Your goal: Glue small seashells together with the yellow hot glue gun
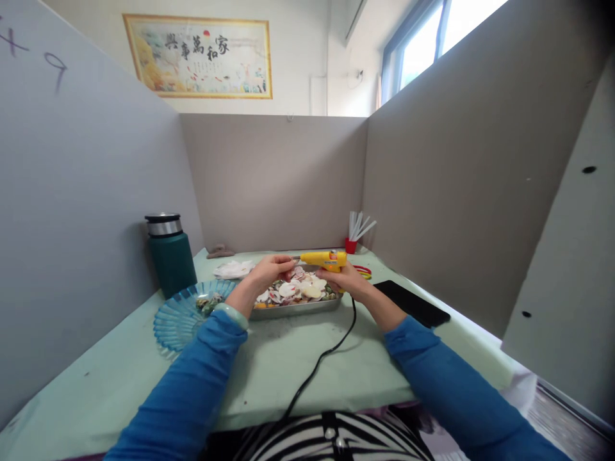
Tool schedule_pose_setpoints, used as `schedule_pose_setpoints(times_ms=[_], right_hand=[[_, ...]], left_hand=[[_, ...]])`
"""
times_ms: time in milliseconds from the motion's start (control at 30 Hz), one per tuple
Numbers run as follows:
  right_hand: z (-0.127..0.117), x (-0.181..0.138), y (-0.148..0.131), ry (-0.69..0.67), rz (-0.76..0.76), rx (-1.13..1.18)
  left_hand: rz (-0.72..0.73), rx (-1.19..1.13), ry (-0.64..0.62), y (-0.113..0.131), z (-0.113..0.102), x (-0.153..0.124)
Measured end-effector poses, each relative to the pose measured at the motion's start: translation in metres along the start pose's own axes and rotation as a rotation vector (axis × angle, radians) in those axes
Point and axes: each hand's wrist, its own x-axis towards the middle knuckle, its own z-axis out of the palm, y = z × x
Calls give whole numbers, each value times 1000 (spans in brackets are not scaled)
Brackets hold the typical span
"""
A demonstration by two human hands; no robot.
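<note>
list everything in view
Glue gun: one, yellow, centre
Cord: one, black, below
Tray: one, silvery, centre
Shell-like pieces: many, mixed, tray
Plate: one, blue, left
Bottle: one, teal, left
Bundle: one, white, back
Cup: one, red, back
Sticks: several, white, cup
Slab: one, black, right
Tablecloth: one, greenish, beneath
Picture: one, multicoloured, wall
Partitions: three, grey, around
Window: one, bright, right
Sleeves: two, blue, forearms
Left hand: one, bare, above tray
Right hand: one, bare, gripping gun

The glue gun [317,258] is yellow with a black cord [354,314], the plate [168,317] translucent blue. The bottle [172,262] is teal, the sleeves [187,378] plain blue, the top [307,442] black-and-white striped.
</note>
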Motion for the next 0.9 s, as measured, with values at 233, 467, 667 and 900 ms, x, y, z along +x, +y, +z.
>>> schedule_pose_setpoints(times_ms=[233,467,667,900], right_hand=[[-1,0,4,2,10,-27],[-5,0,6,-74,77,98],[-5,-2,0,-132,196,289],[-8,0,-1,-237,300,420]], left_hand=[[-75,-202,-13,4,2,-2],[-56,-211,3,3,1,-2],[-36,-192,6,5,2,-4],[11,-58,66,6,2,-3]])
